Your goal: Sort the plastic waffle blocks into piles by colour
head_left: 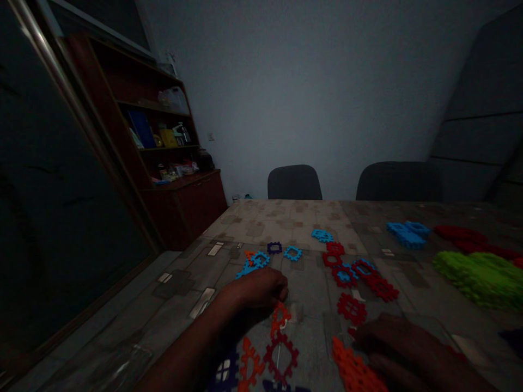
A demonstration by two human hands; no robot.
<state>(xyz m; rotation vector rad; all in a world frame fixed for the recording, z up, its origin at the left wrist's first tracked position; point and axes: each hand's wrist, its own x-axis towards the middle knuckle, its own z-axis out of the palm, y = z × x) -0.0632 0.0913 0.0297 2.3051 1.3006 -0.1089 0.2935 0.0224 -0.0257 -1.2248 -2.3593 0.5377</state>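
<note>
My left hand (261, 288) rests on the table with its fingers curled under, just above an orange-red toothed square frame (280, 317); whether it holds that piece is unclear in the dim light. My right hand (398, 348) lies flat at the lower right, fingers stretched toward the left, touching a stack of orange toothed pieces (354, 367). Between my hands lie a dark red square frame (281, 356) and a red frame (351, 308). Further out are blue pieces (255, 261) and a cluster of red and blue frames (359, 272).
The table has a patterned cloth (286, 218). At the right lie a green pile (482, 275), blue pieces (408, 233) and red pieces (461, 235). Two dark chairs (294, 182) stand at the far edge. A wooden shelf unit (163, 141) stands at the left.
</note>
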